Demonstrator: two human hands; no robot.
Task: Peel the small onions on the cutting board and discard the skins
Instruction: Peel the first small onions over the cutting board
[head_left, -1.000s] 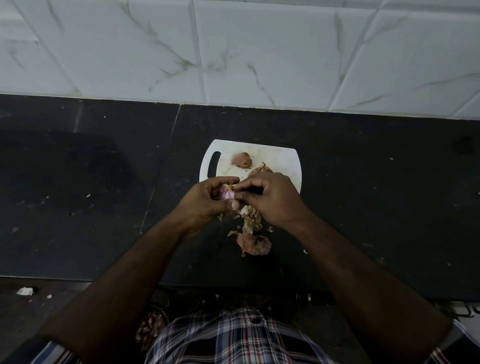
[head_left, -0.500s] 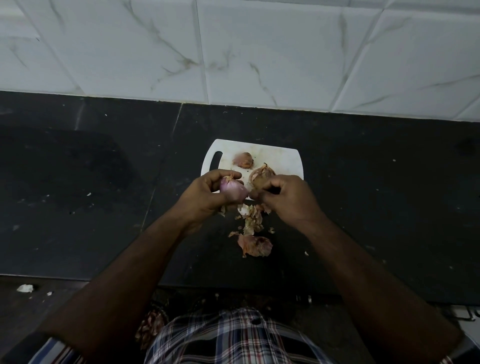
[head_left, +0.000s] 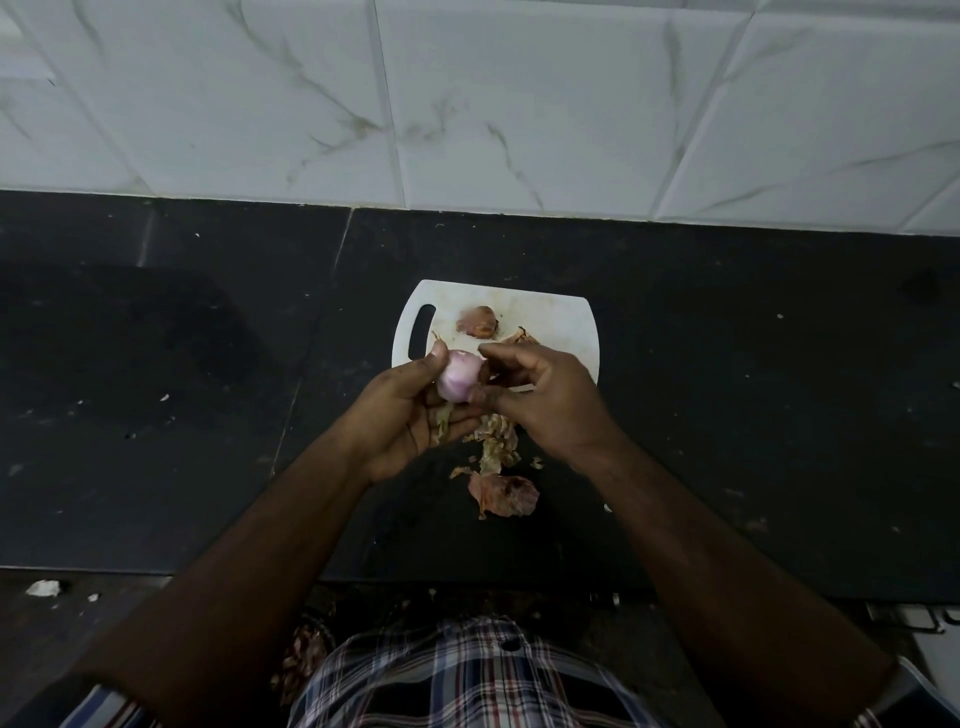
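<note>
My left hand (head_left: 410, 415) grips a small pale purple onion (head_left: 457, 375), mostly bare of skin, just above the near edge of the white cutting board (head_left: 545, 317). My right hand (head_left: 545, 400) touches the onion's right side with its fingertips; whether it pinches a strip of skin I cannot tell. An unpeeled brown onion (head_left: 477, 321) lies on the board, and another (head_left: 521, 338) shows partly behind my right hand. Loose skins (head_left: 498, 441) lie in a pile on the black counter below my hands, with one large piece (head_left: 503, 494) nearest me.
The black stone counter (head_left: 727, 389) runs to a white marble-tiled wall (head_left: 467, 104) at the back. Small white scraps (head_left: 45, 587) lie on the dark floor at the lower left. My plaid shirt (head_left: 457, 675) fills the bottom edge.
My hands parted a little and the onion turned, so more of its peeled purple surface shows. My right hand moved back against the onion's right side.
</note>
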